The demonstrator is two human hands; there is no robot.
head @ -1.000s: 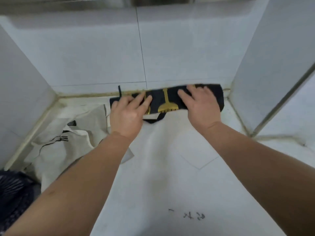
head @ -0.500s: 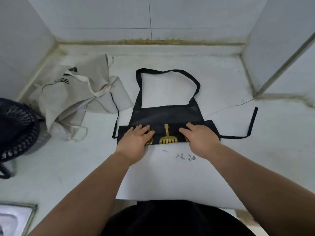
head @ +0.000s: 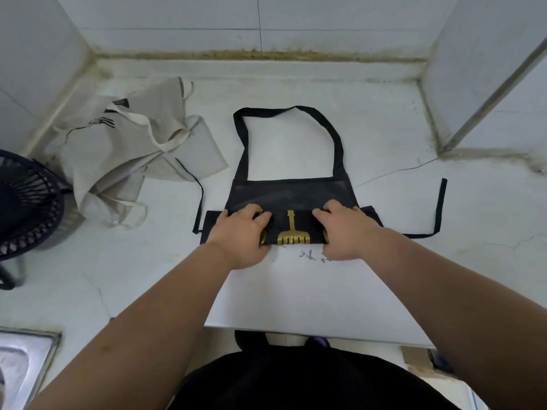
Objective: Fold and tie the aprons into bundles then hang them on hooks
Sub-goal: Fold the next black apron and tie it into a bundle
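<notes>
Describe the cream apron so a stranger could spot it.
Find the counter, back left. Beside the black fan lies the cream apron. Unlike the black apron gripped by the left hand and right hand, it is crumpled and untouched.

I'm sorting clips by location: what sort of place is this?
Probably a kitchen or utility corner: a pale countertop hemmed in by tiled walls, a steel sink set into it at the near left, and a black apron being folded on it.
</notes>
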